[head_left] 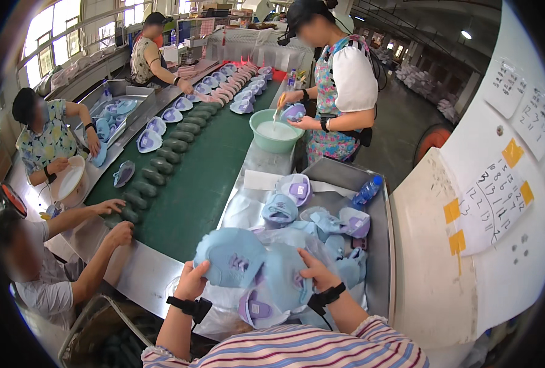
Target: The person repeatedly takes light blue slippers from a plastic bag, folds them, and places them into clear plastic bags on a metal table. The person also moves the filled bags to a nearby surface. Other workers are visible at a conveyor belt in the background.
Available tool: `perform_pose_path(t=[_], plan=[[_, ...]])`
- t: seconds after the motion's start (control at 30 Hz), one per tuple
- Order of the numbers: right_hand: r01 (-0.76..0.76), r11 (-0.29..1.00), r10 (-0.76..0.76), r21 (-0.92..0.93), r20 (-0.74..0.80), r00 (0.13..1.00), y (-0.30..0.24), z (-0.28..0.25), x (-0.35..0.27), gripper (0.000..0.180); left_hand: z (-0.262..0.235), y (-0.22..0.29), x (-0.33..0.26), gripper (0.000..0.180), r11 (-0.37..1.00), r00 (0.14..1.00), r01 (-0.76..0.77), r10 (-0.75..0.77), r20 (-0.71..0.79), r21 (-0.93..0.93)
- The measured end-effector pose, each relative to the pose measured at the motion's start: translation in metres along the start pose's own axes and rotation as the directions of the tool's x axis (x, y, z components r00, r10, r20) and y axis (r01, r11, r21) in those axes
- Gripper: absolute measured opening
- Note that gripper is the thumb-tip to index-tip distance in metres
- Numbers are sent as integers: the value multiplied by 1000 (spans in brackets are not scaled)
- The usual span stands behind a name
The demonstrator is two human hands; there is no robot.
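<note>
Striped sleeves [321,349] rise from the lower edge, each wrist wearing a black band. Both hands work on pale blue shoe uppers: the left hand [191,281] curls its fingers around the near rim of a blue upper [231,254], holding it sole-side up, probably so the underside faces the eyes. The right hand [317,274] closes over a second upper [283,276] pressed against the first, thumb on top, as if to keep the pair together. Just below both hands lies a lilac-lined upper [255,308] on clear plastic. Beyond the right hand a metal tray [380,245] holds more blue and lilac uppers [294,187] and a water bottle [367,191]. Beyond the left hand runs a green conveyor belt [199,184] with dark lasts [162,164], where another person's hands [116,221] reach in.
</note>
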State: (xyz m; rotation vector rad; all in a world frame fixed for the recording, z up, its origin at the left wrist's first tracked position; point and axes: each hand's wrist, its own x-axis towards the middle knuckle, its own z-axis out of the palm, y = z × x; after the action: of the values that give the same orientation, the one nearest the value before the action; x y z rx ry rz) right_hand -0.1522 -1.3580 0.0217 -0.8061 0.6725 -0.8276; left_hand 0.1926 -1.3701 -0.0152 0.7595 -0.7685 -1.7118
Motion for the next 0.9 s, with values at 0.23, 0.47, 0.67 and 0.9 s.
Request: perform_pose_path(t=[0.23, 0.47, 0.67, 0.9], plan=[[-15, 933, -43, -361, -153, 987, 29, 6, 57, 67, 29, -34, 39, 35, 963, 982, 131, -158, 100, 237], [366, 913, -198, 179, -590, 783, -14, -56, 26, 47, -1, 12, 98, 65, 787, 999, 14, 19, 46, -617], [285, 950, -297, -123, -628, 719, -60, -153, -14, 45, 16, 38, 145, 63, 830, 999, 9, 14, 36, -558], [353, 873, -265, 337, -280, 923, -54, -79, -8, 69, 27, 4, 168, 63, 773, 985, 165, -101, 138, -612]])
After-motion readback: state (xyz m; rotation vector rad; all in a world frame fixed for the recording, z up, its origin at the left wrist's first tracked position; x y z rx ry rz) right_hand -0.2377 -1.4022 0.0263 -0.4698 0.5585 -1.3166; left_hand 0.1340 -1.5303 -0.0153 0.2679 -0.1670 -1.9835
